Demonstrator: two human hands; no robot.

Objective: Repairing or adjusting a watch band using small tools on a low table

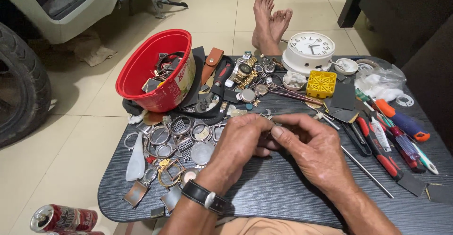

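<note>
Both hands meet mid-table: left hand [240, 138] and right hand [309, 143] pinch a tiny metal part [270, 118], mostly hidden. Looks mid-job to me, with watch cases [177, 138] spread left and screwdrivers [401, 138] lying untouched.

Both hands met over the dark table [283, 192]; the left hand [240, 143] and right hand [314, 147] pinched a small metal part [270, 118] between fingertips. Watch cases [170, 138] lay beside a red bowl [141, 67].
</note>
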